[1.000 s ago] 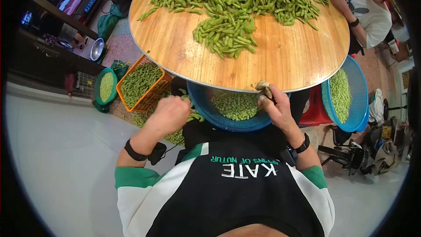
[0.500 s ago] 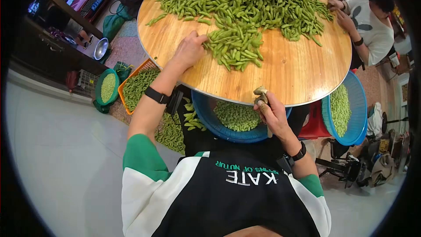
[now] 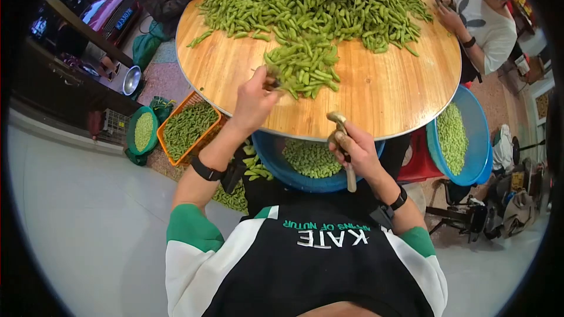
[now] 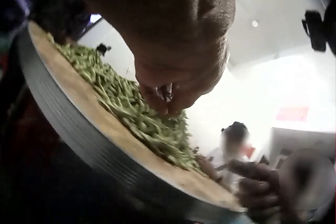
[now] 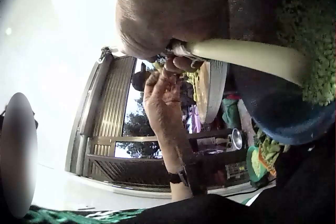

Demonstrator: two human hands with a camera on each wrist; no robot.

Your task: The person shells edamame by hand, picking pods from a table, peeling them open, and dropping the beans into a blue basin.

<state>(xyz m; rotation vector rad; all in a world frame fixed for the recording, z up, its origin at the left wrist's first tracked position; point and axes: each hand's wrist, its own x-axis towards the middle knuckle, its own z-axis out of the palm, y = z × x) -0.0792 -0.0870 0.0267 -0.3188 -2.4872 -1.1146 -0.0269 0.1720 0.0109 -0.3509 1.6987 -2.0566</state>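
Note:
My left hand [image 3: 254, 103] is over the near edge of the round wooden table [image 3: 399, 91], beside a small heap of green soybean pods [image 3: 305, 70]. Its curled fingers pinch soybean pods, blurred at the fingertips. In the right wrist view a yellow-green bit [image 5: 158, 66] shows at those fingers. My right hand [image 3: 359, 154] is at the table's rim, above a blue basin [image 3: 282, 179] of shelled beans [image 3: 311, 158]. It grips a tool by a pale, smooth handle [image 5: 241, 56]; fingers hide the tool's other end. Something brownish [image 3: 336, 117] sticks out past the thumb.
A large pod pile [image 3: 329, 0] covers the table's far side. An orange crate [image 3: 191, 155] of pods and a green basin [image 3: 141, 147] stand at left. At right are a blue basket [image 3: 479, 141] and a red stool [image 3: 420, 161]. Another person [image 3: 487, 29] sits at the far right.
My left hand rose from beside the lap to the small heap, then drew back slightly toward me with pods. The right hand stayed near the rim and turned, showing more of the pale handle.

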